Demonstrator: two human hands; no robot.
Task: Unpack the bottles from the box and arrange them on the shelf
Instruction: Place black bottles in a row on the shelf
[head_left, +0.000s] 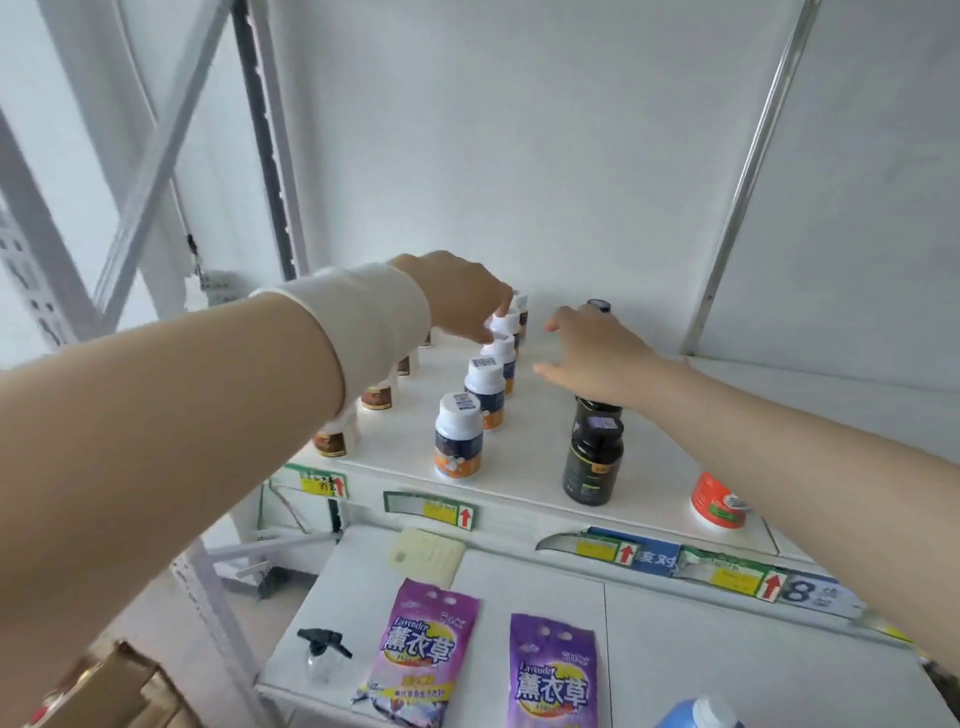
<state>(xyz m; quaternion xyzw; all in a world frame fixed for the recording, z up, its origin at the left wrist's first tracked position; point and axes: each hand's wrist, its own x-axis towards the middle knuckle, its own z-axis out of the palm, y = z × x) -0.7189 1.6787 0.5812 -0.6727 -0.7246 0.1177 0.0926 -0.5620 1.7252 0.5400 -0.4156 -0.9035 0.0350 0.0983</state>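
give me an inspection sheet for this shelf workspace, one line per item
surface: white upper shelf, price tags along its front edge
job's things: row of white-capped bottles upright mid-shelf; brown-labelled bottles on the left, partly hidden by the arm; black bottles on the right; orange-labelled container front right; cardboard box lower left
clutter: on the lower shelf, two lavender pouches, a spray bottle, a blue bottle
hands: left hand pinches the rear white-capped bottle; right hand open, holds nothing
cables: nothing seen
surroundings: white wall, metal uprights
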